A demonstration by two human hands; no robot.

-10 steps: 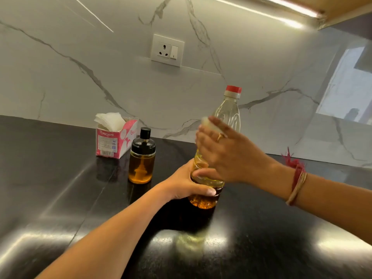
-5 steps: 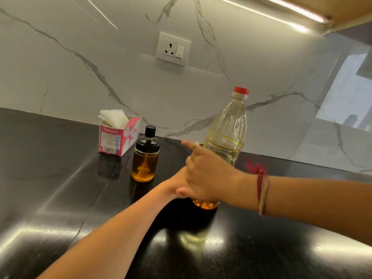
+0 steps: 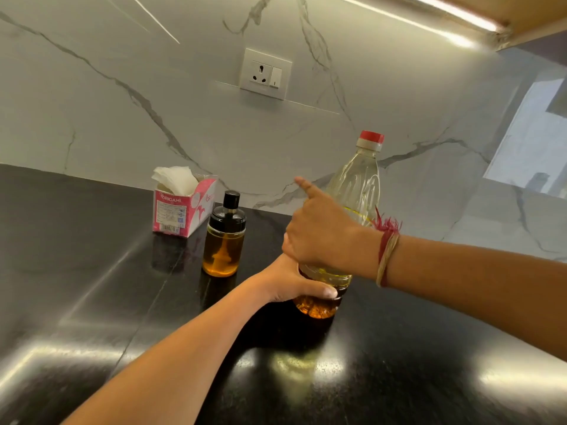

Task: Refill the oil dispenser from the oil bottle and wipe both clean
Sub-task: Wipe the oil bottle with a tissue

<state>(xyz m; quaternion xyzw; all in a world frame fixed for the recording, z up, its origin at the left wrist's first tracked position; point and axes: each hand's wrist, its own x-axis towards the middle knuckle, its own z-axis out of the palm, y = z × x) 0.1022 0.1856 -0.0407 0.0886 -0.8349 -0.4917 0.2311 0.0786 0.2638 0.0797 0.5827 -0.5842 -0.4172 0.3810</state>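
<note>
A clear plastic oil bottle (image 3: pixel 359 185) with a red cap stands upright on the black counter (image 3: pixel 92 286), with amber oil in its lower part. My left hand (image 3: pixel 294 280) grips the bottle near its base. My right hand (image 3: pixel 322 231) lies against the bottle's middle, its back towards me, fingers curled and one digit sticking up. The tissue it held a second ago is hidden behind the hand. The glass oil dispenser (image 3: pixel 224 237) with a black lid stands to the left, holding amber oil, untouched.
A pink tissue box (image 3: pixel 181 210) with white tissues poking out sits behind the dispenser near the marble wall. A wall socket (image 3: pixel 265 73) is mounted above. The glossy counter stretches left and towards me.
My right hand slid down the bottle's side, then came back up to its middle. The white tissue seen at its fingertips is now out of sight. My left hand kept its grip.
</note>
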